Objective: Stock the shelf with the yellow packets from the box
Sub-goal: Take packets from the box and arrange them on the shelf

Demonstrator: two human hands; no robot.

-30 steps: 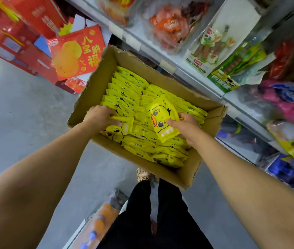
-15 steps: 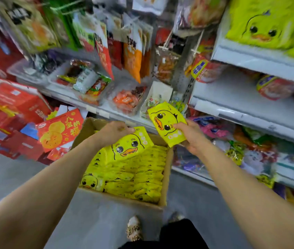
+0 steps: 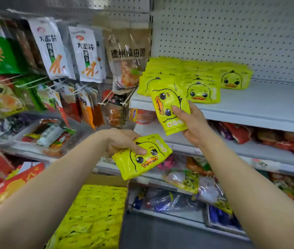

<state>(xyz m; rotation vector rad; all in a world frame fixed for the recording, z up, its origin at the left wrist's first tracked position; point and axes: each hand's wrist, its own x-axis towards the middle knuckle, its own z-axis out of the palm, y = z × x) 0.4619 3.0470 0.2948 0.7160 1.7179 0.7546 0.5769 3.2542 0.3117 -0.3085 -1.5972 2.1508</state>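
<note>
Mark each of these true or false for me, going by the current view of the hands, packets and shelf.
1. The right hand holds a yellow packet. True.
2. The left hand is empty. False: it grips another packet.
3. Duck packets already stand on the white shelf. True: three rows are there.
4. The box is empty. False: it is full of yellow packets.
5. The shelf's back panel is solid glass. False: perforated white board.
</note>
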